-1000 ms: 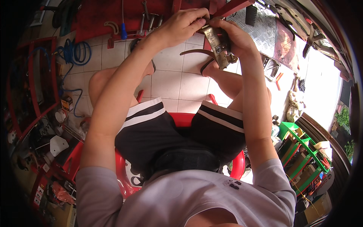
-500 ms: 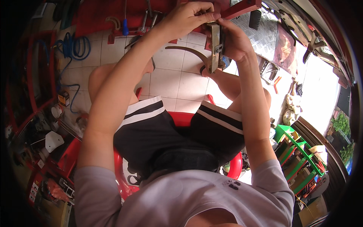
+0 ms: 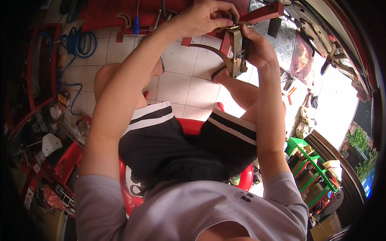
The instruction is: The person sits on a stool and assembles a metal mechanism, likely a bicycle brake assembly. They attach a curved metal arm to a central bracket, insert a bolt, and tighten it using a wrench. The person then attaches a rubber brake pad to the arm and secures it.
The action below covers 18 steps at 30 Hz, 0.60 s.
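A worn metal bracket [image 3: 237, 48], long and narrow with a curved brown arm [image 3: 213, 49] reaching out to the left, hangs upright in front of me above the tiled floor. My right hand [image 3: 260, 47] grips it from the right side, its thumb at the top end; the other fingers are mostly hidden behind the metal. My left hand [image 3: 213, 19] reaches over to that top end, with thumb and fingers pinched together there. Whatever lies between the left fingertips is too small to make out. A red metal bar [image 3: 263, 13] runs just behind both hands.
Beyond my hands, a red surface carries a blue-handled screwdriver [image 3: 136, 28] and a spanner [image 3: 157, 19]. Coiled blue hose [image 3: 84, 44] lies at left. A green rack [image 3: 311, 160] of tools stands at lower right. I sit on a red plastic stool [image 3: 191, 125].
Both hands and the bracket have shifted slightly right in the picture. The left fingers have changed their pinch at the bracket's top end, while the right hand keeps its grip.
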Available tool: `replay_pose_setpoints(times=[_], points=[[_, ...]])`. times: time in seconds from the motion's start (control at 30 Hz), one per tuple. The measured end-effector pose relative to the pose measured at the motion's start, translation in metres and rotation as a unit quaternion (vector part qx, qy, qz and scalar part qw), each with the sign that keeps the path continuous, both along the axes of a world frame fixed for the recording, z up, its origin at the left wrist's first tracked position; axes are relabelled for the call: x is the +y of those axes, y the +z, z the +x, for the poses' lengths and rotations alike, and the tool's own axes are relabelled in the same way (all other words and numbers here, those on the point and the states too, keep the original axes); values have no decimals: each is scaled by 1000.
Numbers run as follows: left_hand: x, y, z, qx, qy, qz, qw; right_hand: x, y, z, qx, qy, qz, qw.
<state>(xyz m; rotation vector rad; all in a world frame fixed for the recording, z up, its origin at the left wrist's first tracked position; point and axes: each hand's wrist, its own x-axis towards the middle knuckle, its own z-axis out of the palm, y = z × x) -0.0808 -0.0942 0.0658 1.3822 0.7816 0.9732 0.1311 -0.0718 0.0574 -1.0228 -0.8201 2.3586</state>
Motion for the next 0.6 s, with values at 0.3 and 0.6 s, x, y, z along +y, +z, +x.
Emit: replay_pose_setpoints(times=[0.3, 0.6], points=[[-4, 8, 2, 180, 65, 204, 960, -3, 1, -2, -29, -6, 27, 999], [-6, -21, 5, 211, 132, 257, 934, -4, 4, -8, -70, 19, 59, 996]])
